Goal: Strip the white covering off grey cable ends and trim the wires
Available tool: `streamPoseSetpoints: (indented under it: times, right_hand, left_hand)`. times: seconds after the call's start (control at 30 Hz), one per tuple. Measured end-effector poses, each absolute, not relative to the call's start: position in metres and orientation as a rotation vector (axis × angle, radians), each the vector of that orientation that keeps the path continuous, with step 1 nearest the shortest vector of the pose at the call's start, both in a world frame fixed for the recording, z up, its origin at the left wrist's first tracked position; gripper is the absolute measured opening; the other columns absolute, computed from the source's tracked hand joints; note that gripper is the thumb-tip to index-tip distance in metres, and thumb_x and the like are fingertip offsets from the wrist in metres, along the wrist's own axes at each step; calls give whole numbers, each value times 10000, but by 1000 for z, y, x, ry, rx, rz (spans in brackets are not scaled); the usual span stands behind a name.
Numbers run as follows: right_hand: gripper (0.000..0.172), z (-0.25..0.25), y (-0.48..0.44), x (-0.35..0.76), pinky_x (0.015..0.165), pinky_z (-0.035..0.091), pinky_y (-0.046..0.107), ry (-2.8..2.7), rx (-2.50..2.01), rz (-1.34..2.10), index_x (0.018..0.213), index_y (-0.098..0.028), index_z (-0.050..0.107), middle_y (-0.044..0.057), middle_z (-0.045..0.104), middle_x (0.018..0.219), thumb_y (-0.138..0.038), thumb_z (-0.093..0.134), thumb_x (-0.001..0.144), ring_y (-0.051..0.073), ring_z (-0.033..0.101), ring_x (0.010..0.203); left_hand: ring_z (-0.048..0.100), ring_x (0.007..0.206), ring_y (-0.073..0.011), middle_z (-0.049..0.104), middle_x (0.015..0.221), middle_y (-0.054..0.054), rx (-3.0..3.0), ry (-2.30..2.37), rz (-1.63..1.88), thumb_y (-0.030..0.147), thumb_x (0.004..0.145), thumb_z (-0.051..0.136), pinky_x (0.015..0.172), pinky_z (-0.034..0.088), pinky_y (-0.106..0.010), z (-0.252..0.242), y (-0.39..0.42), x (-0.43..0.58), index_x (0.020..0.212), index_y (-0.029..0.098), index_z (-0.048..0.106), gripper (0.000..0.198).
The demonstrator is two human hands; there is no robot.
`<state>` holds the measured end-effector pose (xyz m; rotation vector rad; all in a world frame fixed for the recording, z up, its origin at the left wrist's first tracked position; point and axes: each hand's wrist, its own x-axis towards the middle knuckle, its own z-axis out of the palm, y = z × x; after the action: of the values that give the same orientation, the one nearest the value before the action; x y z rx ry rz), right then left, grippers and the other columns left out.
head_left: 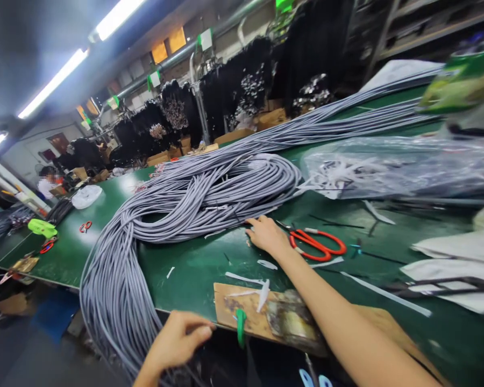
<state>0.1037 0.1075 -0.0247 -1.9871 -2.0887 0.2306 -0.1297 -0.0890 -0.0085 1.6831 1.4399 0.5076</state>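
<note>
The grey cable bundle point(193, 199) is laid in long loops across the green table point(193, 269), one thick hank spilling over the near edge. The right hand point(266, 235) is stretched out flat, palm down, fingertips touching the nearest strands — nothing is clasped in it. The left hand point(177, 338) is curled below the table edge, beside the hanging hank; whether a strand is pinched there cannot be told. Just beside the right hand the red-handled scissors point(317, 244) are lying, and a worn wooden board point(262, 317) is set at the table edge between the two hands. By the look of it, strands are being sorted out of the bundle — a next move would call for one cable to be singled out and gripped cleanly, clear of its neighbours.
</note>
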Motion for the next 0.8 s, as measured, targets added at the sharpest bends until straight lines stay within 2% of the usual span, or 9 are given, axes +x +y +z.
streamPoseSetpoints:
  times: [0.13, 0.17, 0.27, 0.37, 0.53, 0.67, 0.73, 0.8]
  right_hand:
    - [233, -26, 105, 104, 721, 404, 304, -2175, -1966, 191, 998, -215, 639, 123, 572, 1024, -262, 448, 872, 240, 517, 1007]
    - [213, -25, 103, 104, 720, 402, 310, -2201, -1954, 175, 957, -216, 645, 120, 570, 1021, -256, 455, 869, 244, 511, 1011]
    - [181, -22, 97, 103, 751, 405, 329, -2272, -1915, 131, 918, -184, 639, 127, 572, 1033, -205, 469, 861, 247, 505, 1036]
    - [188, -18, 94, 102, 792, 427, 341, -2298, -1908, 108, 974, -134, 612, 132, 584, 1040, -178, 460, 874, 222, 534, 1016]
    - [321, -14, 94, 103, 792, 493, 387, -2301, -1927, 139, 1138, -163, 530, 68, 568, 1122, -327, 526, 862, 180, 578, 948]
    - [331, -12, 94, 106, 800, 492, 389, -2293, -1946, 136, 1152, -165, 526, 77, 558, 1144, -323, 530, 861, 187, 573, 968]
    - [332, -11, 95, 106, 801, 491, 388, -2290, -1950, 136, 1150, -161, 527, 80, 558, 1143, -324, 530, 860, 187, 573, 967]
    - [333, -12, 96, 104, 800, 492, 390, -2299, -1939, 150, 1151, -159, 526, 81, 559, 1142, -323, 529, 861, 187, 574, 964]
  left_hand:
    - [634, 756, -197, 721, 816, -63, 2073, 1713, 902, 236, 770, 590, 722, 463, -278, 37, -16, -134, 811, 216, 724, 141]
    - [627, 795, -200, 713, 859, -74, 2084, 1802, 962, 198, 772, 582, 755, 455, -288, 44, 7, -136, 825, 209, 718, 146]
    - [573, 949, -256, 680, 926, -134, 2102, 2010, 1026, 137, 758, 584, 854, 396, -360, 54, 66, -144, 842, 164, 709, 153]
    - [576, 899, -292, 672, 811, -159, 2156, 2133, 971, 139, 739, 611, 824, 382, -390, 56, 94, -151, 773, 126, 709, 104]
    - [610, 769, -244, 676, 733, -117, 2324, 2152, 864, 193, 829, 503, 737, 401, -331, 56, 89, -149, 769, 171, 710, 217]
    - [632, 737, -230, 698, 746, -111, 2453, 2096, 814, 221, 819, 511, 706, 427, -303, 71, 60, -157, 752, 183, 716, 219]
    - [642, 752, -218, 714, 811, -101, 2498, 2064, 796, 251, 808, 525, 729, 444, -293, 83, 36, -182, 774, 198, 720, 205]
    - [647, 706, -201, 723, 792, -67, 2597, 1979, 672, 321, 800, 535, 709, 468, -282, 97, 7, -222, 809, 224, 722, 211]
